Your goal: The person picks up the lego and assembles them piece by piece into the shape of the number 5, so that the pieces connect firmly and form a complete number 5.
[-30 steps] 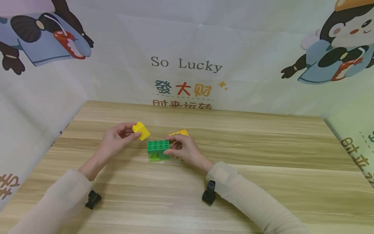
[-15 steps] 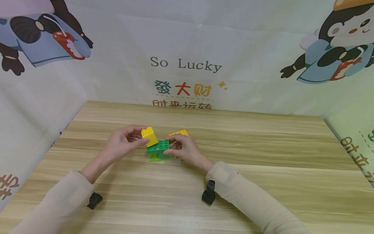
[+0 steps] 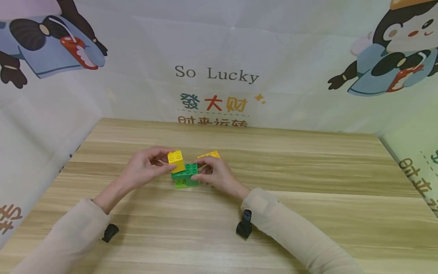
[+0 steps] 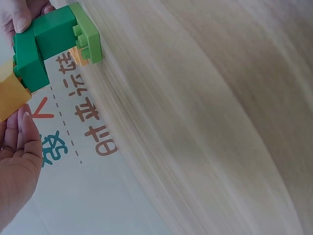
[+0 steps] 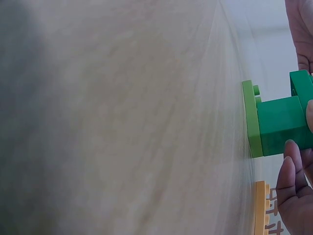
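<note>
Yellow brick [image 3: 176,163] is pinched between the thumb and fingers of the left hand [image 3: 145,166], slightly tilted over the left-end studs of a dark green brick [image 3: 189,171], which is gripped by the right hand [image 3: 219,175] above a light green plate [image 3: 181,184]. Alignment appears under way; full seating is not evident. Behind, an orange-yellow plate [image 3: 212,153] is placed before the printed backdrop [image 3: 291,106]. Compared with one second earlier, the brick is shifted rightward onto the studs and turned more upright; the right hand's grip is unchanged.
</note>
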Action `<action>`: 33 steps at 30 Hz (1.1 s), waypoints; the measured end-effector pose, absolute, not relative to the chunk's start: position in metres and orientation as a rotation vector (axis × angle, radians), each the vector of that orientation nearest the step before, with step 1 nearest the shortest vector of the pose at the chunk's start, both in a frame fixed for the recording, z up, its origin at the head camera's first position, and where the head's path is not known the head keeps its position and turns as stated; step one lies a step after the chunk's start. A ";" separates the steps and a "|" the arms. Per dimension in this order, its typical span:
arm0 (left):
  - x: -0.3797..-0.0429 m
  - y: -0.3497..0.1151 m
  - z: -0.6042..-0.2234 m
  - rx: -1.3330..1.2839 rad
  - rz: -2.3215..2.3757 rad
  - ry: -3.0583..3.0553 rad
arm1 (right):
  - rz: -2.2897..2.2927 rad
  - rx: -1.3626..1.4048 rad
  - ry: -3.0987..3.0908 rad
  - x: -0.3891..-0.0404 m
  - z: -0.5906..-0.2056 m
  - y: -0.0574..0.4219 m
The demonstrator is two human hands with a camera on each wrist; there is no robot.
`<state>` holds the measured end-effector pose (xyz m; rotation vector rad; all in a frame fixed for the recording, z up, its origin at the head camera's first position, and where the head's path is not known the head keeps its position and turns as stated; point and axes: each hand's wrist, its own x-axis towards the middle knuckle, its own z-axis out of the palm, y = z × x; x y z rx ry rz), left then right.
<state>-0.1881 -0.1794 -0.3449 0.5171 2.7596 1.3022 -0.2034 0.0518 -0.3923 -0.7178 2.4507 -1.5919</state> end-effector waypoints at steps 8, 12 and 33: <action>-0.188 -0.180 -0.344 0.581 1.297 2.754 | -1.583 -0.715 2.450 -0.203 -0.391 0.052; -0.188 -0.181 -0.344 0.623 1.281 2.760 | -1.593 -0.710 2.441 -0.204 -0.392 0.052; -0.186 -0.180 -0.344 0.740 1.223 2.817 | -1.590 -0.711 2.421 -0.203 -0.391 0.053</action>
